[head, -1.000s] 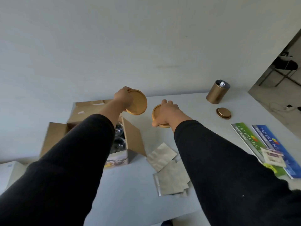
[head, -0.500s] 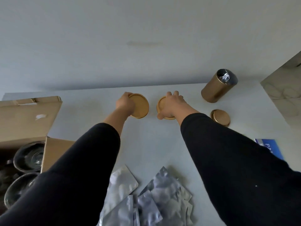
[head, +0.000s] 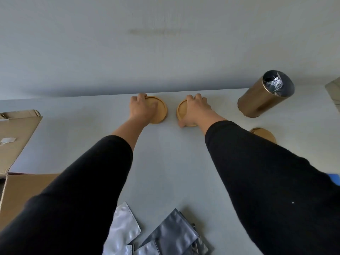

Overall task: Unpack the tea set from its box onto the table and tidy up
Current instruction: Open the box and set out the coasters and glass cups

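Gripping two wooden coasters flat on the bench (head: 165, 162) at twelve o'clock: left grip (head: 142, 109) held the left coaster (head: 159, 112), right grip (head: 196, 111) the right coaster (head: 182, 111).

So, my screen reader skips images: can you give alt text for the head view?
Two hands, left and right, each set a round wooden coaster on a grey table, beside an open gold tin.
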The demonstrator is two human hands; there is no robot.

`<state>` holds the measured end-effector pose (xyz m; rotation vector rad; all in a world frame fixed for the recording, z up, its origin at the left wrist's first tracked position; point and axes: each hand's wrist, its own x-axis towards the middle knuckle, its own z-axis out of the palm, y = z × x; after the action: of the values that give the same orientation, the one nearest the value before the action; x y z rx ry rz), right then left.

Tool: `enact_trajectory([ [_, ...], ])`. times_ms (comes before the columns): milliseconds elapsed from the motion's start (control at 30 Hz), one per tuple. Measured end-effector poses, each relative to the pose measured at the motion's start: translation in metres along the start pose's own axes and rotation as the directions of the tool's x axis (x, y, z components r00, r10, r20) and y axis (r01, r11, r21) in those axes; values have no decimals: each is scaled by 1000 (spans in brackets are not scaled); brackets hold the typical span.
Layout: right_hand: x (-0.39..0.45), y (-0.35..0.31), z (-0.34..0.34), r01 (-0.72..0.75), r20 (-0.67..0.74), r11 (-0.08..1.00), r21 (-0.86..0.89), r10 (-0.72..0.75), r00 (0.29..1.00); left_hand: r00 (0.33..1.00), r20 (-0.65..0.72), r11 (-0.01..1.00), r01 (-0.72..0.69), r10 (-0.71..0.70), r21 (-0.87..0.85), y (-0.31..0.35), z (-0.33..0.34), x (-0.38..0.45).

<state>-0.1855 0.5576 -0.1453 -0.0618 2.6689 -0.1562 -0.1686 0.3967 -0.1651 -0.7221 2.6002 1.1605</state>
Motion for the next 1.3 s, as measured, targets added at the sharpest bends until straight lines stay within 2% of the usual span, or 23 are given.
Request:
enact_trajectory([
  [133, 6, 5, -2, 17, 18, 1000, 8, -18, 1000, 997, 37, 988, -72, 67, 139, -4, 7, -4],
  [267, 9, 12, 1, 37, 41, 999, 9, -38, 998, 982, 90, 919, -186, 165, 348, -5, 13, -9],
  [333, 10, 14, 2, 49, 37, 999, 17, -49, 998, 982, 86, 903, -187, 167, 388, -4, 16, -8],
  [700, 10, 20, 6, 63, 7, 996, 69, -63, 998, 977, 81, 932, -211, 196, 295, -6, 16, -8],
  [967, -31, 23, 11, -7, -140, 989, 148, 28, 990, 979, -33, 957, -189, 201, 219, -17, 7, -46],
  [1300, -89, 26, 44, -100, -93, 968, 230, 124, 988, 983, 16, 942, -182, 185, 282, -44, 26, -104],
])
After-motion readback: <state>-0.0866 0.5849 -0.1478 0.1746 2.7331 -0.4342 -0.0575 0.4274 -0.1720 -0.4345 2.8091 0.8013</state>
